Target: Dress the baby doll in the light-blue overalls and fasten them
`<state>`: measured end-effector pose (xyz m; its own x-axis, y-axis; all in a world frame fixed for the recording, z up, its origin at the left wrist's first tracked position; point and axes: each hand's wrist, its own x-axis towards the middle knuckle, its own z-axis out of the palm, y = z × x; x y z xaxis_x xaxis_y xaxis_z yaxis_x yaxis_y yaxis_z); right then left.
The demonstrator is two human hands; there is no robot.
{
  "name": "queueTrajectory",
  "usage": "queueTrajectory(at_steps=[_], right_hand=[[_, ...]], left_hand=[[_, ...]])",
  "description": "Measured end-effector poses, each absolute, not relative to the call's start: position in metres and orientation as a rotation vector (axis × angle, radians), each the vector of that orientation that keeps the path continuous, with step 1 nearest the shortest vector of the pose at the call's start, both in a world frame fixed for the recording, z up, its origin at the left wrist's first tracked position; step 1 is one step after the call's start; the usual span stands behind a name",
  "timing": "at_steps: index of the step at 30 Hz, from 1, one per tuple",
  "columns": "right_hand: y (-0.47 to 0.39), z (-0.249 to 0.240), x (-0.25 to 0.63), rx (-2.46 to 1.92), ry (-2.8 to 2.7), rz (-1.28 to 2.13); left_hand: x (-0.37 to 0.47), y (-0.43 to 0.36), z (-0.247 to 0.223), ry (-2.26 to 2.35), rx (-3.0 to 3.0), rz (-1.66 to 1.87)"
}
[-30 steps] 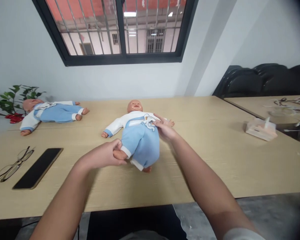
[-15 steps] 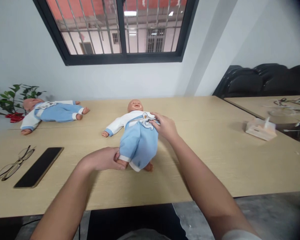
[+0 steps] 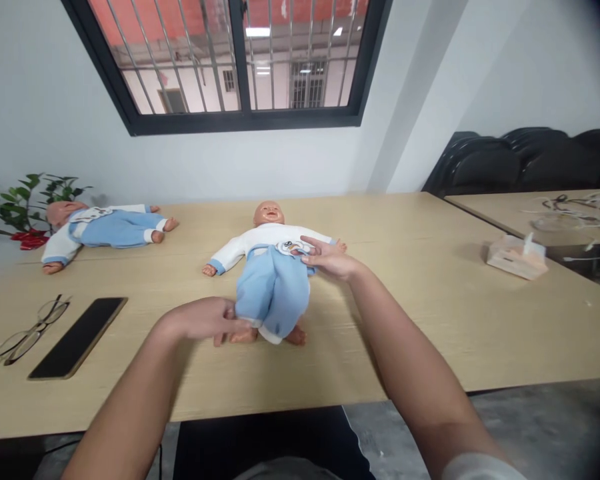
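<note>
A baby doll (image 3: pixel 271 213) lies on its back on the table, head away from me, in a white long-sleeved top and blue overalls (image 3: pixel 274 290) with white cuffs. The top part of the overalls, bearing a white animal face (image 3: pixel 291 247), is folded down at the waist. My right hand (image 3: pixel 330 257) has its thumb and fingers closed on the edge of this flap, at the doll's right-hand side in view. Beside the near left cuff is my left hand (image 3: pixel 215 320), fingers apart and touching the cuff over the doll's foot (image 3: pixel 244 335).
On the left lies a second doll (image 3: pixel 115 228) in similar clothes, near a potted plant (image 3: pixel 27 200). Eyeglasses (image 3: pixel 35 330) and a black phone (image 3: pixel 80 339) are at the near left. A tissue box (image 3: pixel 517 257) stands on the right; cables (image 3: pixel 580 207) lie beyond.
The overalls' flap has come down from the doll's chest with my right hand, baring the white top and the doll's other arm. My left hand has loosened from the foot.
</note>
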<state>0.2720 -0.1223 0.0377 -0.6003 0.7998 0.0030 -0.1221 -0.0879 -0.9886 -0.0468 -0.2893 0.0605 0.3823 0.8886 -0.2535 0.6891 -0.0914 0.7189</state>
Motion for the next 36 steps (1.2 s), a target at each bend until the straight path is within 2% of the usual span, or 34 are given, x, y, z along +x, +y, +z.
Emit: queueTrajectory(at_steps=[3, 6, 8, 9, 12, 18, 22, 26, 30, 36], right_hand=[[-0.131, 0.046, 0.262, -0.664, -1.500, 1.687], [-0.152, 0.056, 0.240, -0.503, -1.604, 1.651], [-0.170, 0.061, 0.225, -0.410, -1.753, 1.671], [-0.179, 0.063, 0.218, -0.377, -1.832, 1.669], [-0.195, 0.066, 0.208, -0.328, -1.967, 1.618], [-0.183, 0.069, 0.221, -0.435, -1.974, 1.359], [-0.176, 0.070, 0.229, -0.706, -2.234, 1.005], [-0.180, 0.071, 0.225, -0.853, -2.364, 0.822], [-0.184, 0.068, 0.214, -0.726, -2.071, 0.857], [-0.186, 0.073, 0.215, -0.627, -1.812, 1.082]], left_hand=[[-0.052, -0.278, 0.060, 1.580, 1.908, 0.381], [-0.045, -0.262, 0.051, 1.797, 2.023, 0.979], [-0.035, -0.253, 0.044, 1.665, 2.129, 1.287], [-0.030, -0.250, 0.040, 1.542, 2.208, 1.330], [-0.015, -0.242, 0.032, 1.313, 2.343, 1.199], [-0.011, -0.234, 0.031, 1.362, 2.433, 1.053], [-0.015, -0.234, 0.032, 1.334, 2.443, 1.185], [-0.014, -0.240, 0.031, 1.293, 2.331, 1.279], [-0.009, -0.246, 0.035, 1.369, 2.105, 1.112], [-0.010, -0.231, 0.060, 1.310, 2.140, 0.823]])
